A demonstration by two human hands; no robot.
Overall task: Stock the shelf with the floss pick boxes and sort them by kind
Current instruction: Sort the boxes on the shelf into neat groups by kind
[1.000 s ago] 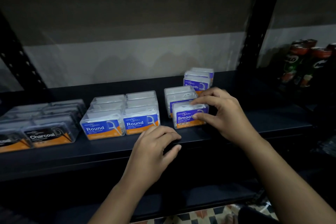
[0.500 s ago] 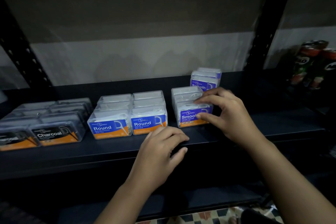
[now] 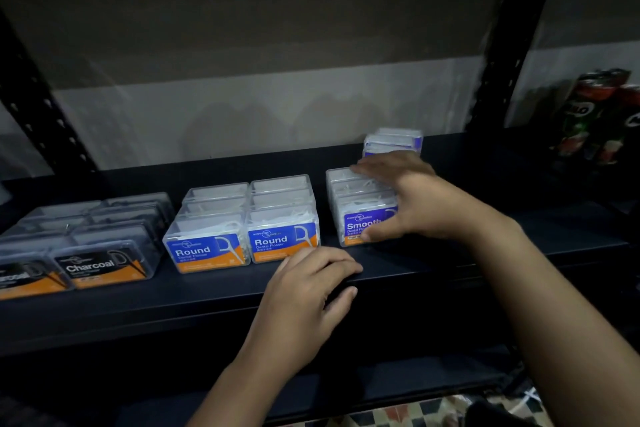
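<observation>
Black Charcoal boxes and blue Round boxes already stand sorted on the shelf. Left hand rests released on its edge; right hand grasps the Smooth row, while two Smooth boxes behind seem left to line up.

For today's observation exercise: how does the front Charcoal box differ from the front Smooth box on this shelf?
The Charcoal box has a black label; the Smooth box has a purple one. The Charcoal box sits at the left, untouched; the Smooth box sits further right, with the right hand on it. Both are clear boxes with an orange strip, facing forward.
</observation>
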